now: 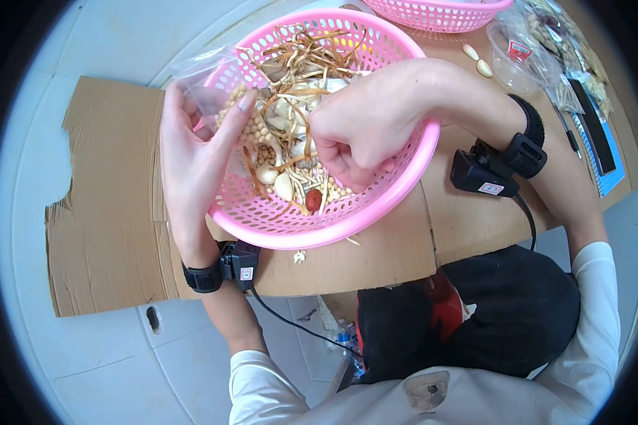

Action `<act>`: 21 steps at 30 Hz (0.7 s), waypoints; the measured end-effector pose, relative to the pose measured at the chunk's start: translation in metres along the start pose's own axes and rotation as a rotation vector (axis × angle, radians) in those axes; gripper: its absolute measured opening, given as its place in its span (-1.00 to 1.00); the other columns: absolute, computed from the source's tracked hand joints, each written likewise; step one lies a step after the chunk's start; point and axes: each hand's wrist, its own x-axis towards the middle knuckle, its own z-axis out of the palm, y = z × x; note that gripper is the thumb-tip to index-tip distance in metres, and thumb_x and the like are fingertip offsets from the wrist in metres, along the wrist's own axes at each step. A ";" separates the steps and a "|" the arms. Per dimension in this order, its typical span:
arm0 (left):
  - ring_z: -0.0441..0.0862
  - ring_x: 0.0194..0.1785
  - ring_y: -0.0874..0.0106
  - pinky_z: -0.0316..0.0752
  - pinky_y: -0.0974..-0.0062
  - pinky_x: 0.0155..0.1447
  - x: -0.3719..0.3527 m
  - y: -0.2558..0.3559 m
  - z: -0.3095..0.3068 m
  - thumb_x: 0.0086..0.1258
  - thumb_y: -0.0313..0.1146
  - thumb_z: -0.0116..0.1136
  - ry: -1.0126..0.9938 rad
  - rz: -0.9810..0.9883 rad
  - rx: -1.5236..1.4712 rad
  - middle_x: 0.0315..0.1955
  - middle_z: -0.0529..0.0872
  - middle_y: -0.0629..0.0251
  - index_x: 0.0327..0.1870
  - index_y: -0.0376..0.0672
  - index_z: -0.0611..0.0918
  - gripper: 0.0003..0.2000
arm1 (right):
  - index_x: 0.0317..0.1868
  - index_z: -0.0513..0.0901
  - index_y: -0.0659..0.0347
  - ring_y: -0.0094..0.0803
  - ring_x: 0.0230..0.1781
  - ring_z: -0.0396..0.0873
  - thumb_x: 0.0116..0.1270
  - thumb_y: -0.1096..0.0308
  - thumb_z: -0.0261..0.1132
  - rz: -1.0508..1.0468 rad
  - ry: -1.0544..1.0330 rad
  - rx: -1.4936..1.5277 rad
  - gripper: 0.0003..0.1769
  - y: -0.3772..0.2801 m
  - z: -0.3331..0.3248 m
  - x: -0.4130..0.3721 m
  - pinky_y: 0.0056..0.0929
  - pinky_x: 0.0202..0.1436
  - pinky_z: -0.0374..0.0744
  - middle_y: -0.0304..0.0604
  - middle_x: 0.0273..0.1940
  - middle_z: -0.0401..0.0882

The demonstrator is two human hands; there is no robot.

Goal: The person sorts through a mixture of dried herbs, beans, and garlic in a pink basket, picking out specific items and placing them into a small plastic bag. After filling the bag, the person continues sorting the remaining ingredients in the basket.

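Observation:
My left hand grips a clear plastic bag at the left rim of a pink basket. Round beige beans show at the bag's lower end. Reaching inside the basket, my right hand has its fingers curled down among loose beans; whatever they pinch is hidden. Brown, stringy dried stems lie across the back of the basket. Nearer the front are pale garlic cloves and a red date.
Another pink basket stands at the back. Two cloves lie beside a clear plastic tub. Filled bags, a pen and a blue notebook are at right. Cables hang from both wrist devices. Cardboard covers the table.

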 end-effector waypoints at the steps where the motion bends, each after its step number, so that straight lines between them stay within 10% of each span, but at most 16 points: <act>1: 0.75 0.05 0.46 0.71 0.51 0.03 0.000 0.000 0.000 0.46 -0.38 0.50 0.000 -0.003 0.002 0.02 0.76 0.14 0.19 -0.33 0.49 -0.55 | -0.34 0.80 0.29 -0.46 -0.53 0.67 0.15 0.43 0.39 -0.013 -0.003 -0.010 -0.88 0.001 0.000 0.000 -0.39 -0.41 0.60 -0.20 -0.53 0.71; 15: 0.74 0.07 0.47 0.70 0.50 0.08 0.000 0.002 0.000 0.45 -0.39 0.49 -0.011 0.005 0.014 0.05 0.76 0.12 0.21 -0.33 0.49 -0.54 | -0.32 0.76 0.33 -0.43 -0.50 0.70 0.13 0.43 0.41 -0.045 0.060 0.079 -0.86 0.003 0.002 0.002 -0.39 -0.39 0.62 -0.15 -0.46 0.74; 21: 0.74 0.06 0.47 0.69 0.49 0.08 0.000 0.000 0.001 0.46 -0.40 0.49 -0.008 0.003 -0.009 0.05 0.76 0.13 0.24 -0.32 0.49 -0.53 | -0.26 0.82 0.39 -0.38 -0.42 0.75 0.22 0.36 0.39 -0.041 0.641 0.165 -0.77 0.021 -0.003 0.013 -0.35 -0.25 0.69 -0.09 -0.44 0.77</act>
